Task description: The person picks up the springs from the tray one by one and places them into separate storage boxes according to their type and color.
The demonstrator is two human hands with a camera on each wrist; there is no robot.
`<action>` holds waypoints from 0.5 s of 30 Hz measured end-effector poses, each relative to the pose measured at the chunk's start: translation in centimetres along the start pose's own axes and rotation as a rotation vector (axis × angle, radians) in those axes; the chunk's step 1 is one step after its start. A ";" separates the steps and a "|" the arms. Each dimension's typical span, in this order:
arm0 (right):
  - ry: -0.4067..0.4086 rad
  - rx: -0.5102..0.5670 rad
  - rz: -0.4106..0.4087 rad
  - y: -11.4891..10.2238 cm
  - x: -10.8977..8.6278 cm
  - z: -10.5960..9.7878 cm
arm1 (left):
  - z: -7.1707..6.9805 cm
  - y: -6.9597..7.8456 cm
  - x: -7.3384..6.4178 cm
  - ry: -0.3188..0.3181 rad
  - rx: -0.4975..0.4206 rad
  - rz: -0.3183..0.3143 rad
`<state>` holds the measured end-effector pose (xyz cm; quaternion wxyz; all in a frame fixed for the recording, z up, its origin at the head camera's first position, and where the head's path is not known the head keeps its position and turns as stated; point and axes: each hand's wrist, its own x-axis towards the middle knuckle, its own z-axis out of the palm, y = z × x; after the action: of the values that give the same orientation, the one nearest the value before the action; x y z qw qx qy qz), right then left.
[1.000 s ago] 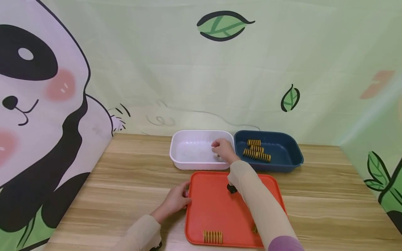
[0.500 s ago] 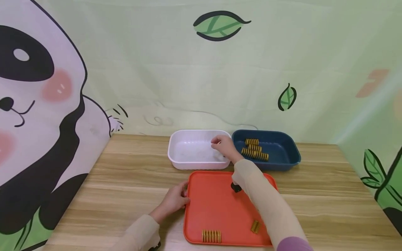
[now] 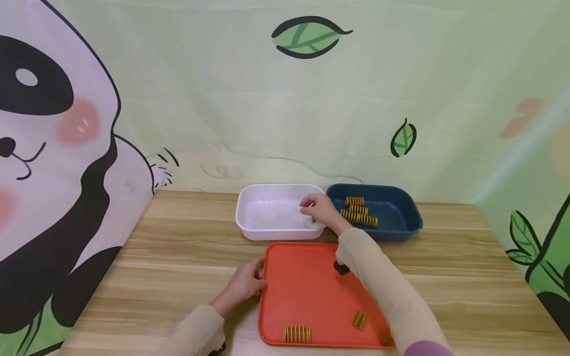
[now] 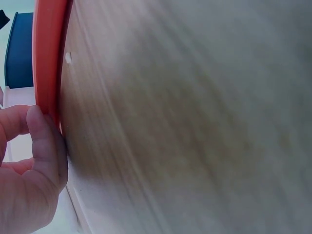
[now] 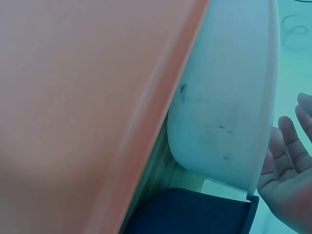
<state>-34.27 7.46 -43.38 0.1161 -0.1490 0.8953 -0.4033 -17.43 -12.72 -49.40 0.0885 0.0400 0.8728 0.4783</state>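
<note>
My left hand (image 3: 242, 283) holds the left rim of the red tray (image 3: 307, 291), thumb and fingers at its edge. The left wrist view shows its fingers (image 4: 45, 141) against the tray's red side. My right hand (image 3: 321, 210) is over the right end of the white bin (image 3: 267, 235), with a small yellowish bit partly hidden beneath it. Its fingers look loose and spread in the right wrist view, with nothing seen between them. On the tray lie a yellow coil spring (image 3: 297, 334) at the front left, a smaller spring (image 3: 359, 320) and another spring (image 3: 386, 338) near my right sleeve.
Right of the white bin, touching it, stands a dark blue bin (image 3: 398, 217) with several yellow springs (image 3: 358, 217) at its left side. A cloth wall with painted leaves rises behind the wooden table (image 3: 191, 227).
The view has shifted slightly. My right forearm has swung right relative to the tray, uncovering springs at the front right. Both hands stay nearly in place.
</note>
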 end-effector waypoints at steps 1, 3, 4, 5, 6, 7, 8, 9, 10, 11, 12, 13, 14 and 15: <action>-0.002 0.000 -0.002 0.0 -0.1 0.0 | 0.0 0.0 0.0 0.003 -0.001 0.000; -0.005 -0.002 -0.009 -0.1 -0.3 -0.1 | 0.1 -0.1 0.0 0.008 -0.002 0.003; -0.005 -0.002 -0.013 -0.1 -0.5 -0.2 | 0.1 0.0 0.0 0.010 -0.003 0.000; -0.006 -0.004 -0.020 -0.2 -0.6 -0.3 | 0.1 0.0 0.0 0.011 -0.003 0.000; -0.008 -0.004 -0.025 -0.2 -0.7 -0.4 | 0.1 0.0 0.0 0.012 -0.005 -0.002; -0.011 -0.003 -0.030 -0.3 -0.9 -0.5 | 0.1 0.0 0.0 0.014 -0.009 -0.002; -0.014 -0.001 -0.034 -0.3 -1.0 -0.5 | 0.1 0.0 0.0 0.014 -0.010 -0.004; -0.018 0.000 -0.035 -0.4 -1.2 -0.6 | 0.1 0.0 0.1 0.015 -0.007 -0.003; -0.024 0.003 -0.035 -0.5 -1.4 -0.7 | 0.2 0.0 0.1 0.016 -0.008 -0.009; -0.031 0.003 -0.039 -0.6 -1.5 -0.8 | 0.1 0.0 0.1 0.017 -0.011 -0.010; -0.037 0.003 -0.041 -0.6 -1.7 -0.9 | 0.1 0.0 0.1 0.017 -0.010 -0.011; -0.043 0.004 -0.040 -0.7 -1.8 -0.9 | 0.1 0.0 0.2 0.018 -0.009 -0.011; -0.049 0.005 -0.039 -0.8 -2.0 -1.0 | 0.1 0.0 0.2 0.019 -0.010 -0.010; -0.056 0.002 -0.039 -0.9 -2.1 -1.0 | 0.1 0.0 0.2 0.021 -0.007 -0.010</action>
<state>-32.50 8.40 -41.87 0.1333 -0.1774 0.8883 -0.4020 -17.59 -12.58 -49.51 0.0817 0.0302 0.8721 0.4815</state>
